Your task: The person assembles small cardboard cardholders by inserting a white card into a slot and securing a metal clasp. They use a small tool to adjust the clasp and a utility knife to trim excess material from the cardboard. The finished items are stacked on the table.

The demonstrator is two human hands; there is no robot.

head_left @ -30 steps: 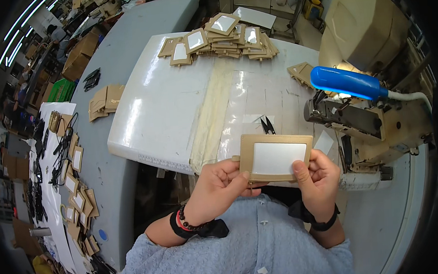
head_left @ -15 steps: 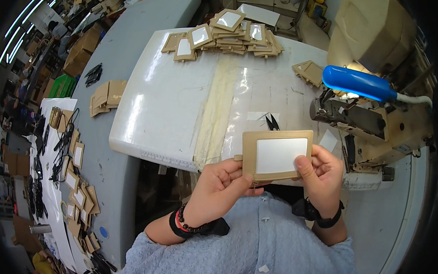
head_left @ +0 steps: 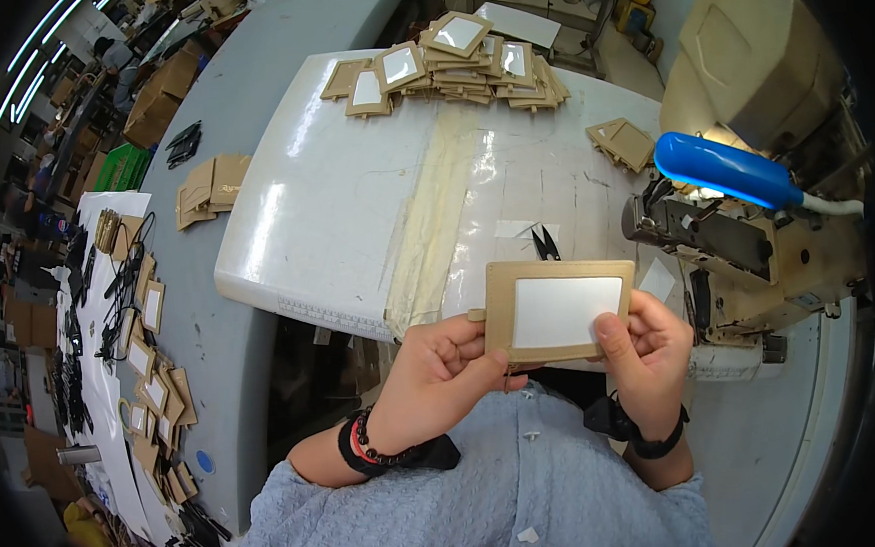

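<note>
Between both hands I hold a tan badge holder [head_left: 501, 315] with a white window, its face turned up toward me. My left hand [head_left: 450, 366] grips its lower left corner, thumb along the bottom edge; a small tab sticks out above those fingers. On the right side my right hand [head_left: 646, 353] pinches it, thumb on the window's lower right corner and fingers behind. Just beyond the holder's top edge lie black thread snips [head_left: 547, 243], their handles or lower part hidden behind it.
A heap of similar tan holders [head_left: 460, 72] sits at the table's far edge, with a few more [head_left: 622, 145] at right. A sewing machine [head_left: 736, 240] with a blue lamp [head_left: 727, 168] stands on the right. The grey side table [head_left: 222, 317] at left carries tan pieces and black cords.
Both hands keep the same hold on the badge holder. My right hand has shifted very slightly right, and the view has moved a little.
</note>
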